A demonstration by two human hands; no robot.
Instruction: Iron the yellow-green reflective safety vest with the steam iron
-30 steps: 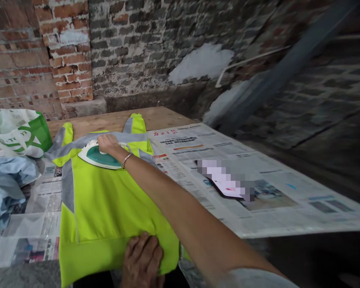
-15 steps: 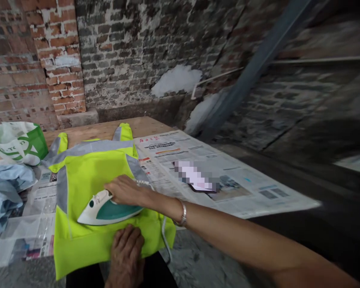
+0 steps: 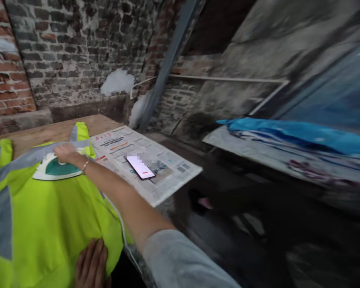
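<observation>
A bright yellow-green garment (image 3: 57, 216) with grey bands is spread over the table and hangs past its near edge. My right hand (image 3: 65, 153) is closed around the handle of a white and teal clothes iron (image 3: 58, 170). The iron rests on the upper part of the garment, close to a grey band. From the iron, a pale cord (image 3: 121, 224) runs down along the garment's right side. At the bottom, my left hand (image 3: 91, 264) lies on the near part of the garment, fingers extended over the cloth and holding nothing visible.
Right of the garment, a phone (image 3: 140, 167) with a lit, partly blurred screen lies on newspaper (image 3: 162, 190). Bare wooden tabletop (image 3: 52, 128) shows at the back. Farther right stands another surface with blue cloth (image 3: 288, 136). A slanted metal beam (image 3: 168, 60) stands before the brick wall.
My right hand has slid the iron up the garment, away from me. My left hand still rests at the near part. The view has turned right, bringing the blue cloth into sight.
</observation>
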